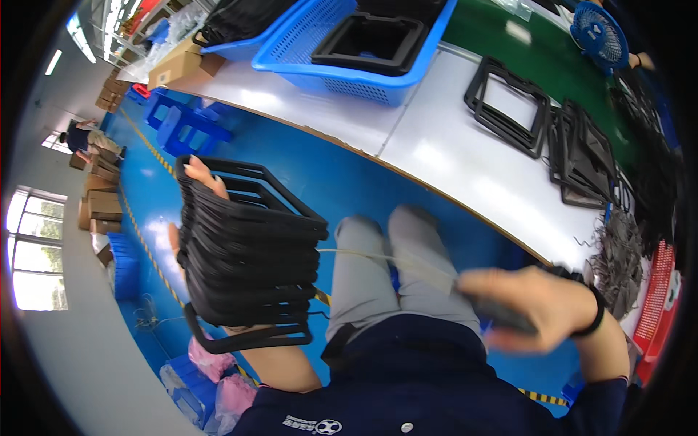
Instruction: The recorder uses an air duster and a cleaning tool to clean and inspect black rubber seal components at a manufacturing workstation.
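Observation:
A stack of black rectangular plastic frames (251, 247) is held up over the floor on my left side. My left hand (204, 176) is closed around it from behind; its fingertips show at the stack's far edge, and the palm is hidden. On the right, above my lap, my right hand (534, 309) grips a dark-handled tool (502, 312) with a pale flat end. Motion blurs both hand and tool, so the tool's kind is unclear. A thin pale strand (356, 252) stretches between the stack and the tool's end.
Ahead stands a white table (429, 145) with a blue basket (349, 80) of black frames. More frames (509, 109) lie on its right part, beside a green surface (494, 36). A red basket (656, 291) is at far right. Blue stools (182, 127) and cartons (104, 206) stand left.

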`<action>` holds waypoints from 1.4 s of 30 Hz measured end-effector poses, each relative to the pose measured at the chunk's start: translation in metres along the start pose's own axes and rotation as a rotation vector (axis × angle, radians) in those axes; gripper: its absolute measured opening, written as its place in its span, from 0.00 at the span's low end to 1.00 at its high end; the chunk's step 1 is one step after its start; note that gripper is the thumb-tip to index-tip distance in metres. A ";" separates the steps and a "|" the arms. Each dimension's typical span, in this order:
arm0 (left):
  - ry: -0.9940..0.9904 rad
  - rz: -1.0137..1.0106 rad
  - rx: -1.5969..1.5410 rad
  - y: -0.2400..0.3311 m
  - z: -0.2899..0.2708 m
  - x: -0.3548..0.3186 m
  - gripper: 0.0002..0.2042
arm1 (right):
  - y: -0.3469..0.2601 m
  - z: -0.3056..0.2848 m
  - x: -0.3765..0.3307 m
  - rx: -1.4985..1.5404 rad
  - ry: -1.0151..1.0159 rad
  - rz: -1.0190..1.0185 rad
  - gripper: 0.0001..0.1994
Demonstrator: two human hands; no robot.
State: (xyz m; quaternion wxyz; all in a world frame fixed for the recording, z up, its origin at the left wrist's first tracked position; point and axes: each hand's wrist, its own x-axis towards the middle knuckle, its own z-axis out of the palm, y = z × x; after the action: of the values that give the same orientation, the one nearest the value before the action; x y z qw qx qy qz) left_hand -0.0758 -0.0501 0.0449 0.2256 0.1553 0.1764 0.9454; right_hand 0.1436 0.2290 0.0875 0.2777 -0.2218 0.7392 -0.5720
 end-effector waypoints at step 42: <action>-0.301 0.044 -1.003 0.023 0.021 -0.015 0.32 | 0.051 -0.006 0.015 0.817 0.309 0.148 0.34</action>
State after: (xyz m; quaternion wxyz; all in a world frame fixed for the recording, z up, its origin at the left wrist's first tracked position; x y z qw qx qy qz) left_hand -0.0637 -0.0708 0.0699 0.2753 0.1659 -0.3355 0.8855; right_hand 0.1281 0.2367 0.0372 0.2691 0.0478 0.4993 -0.8222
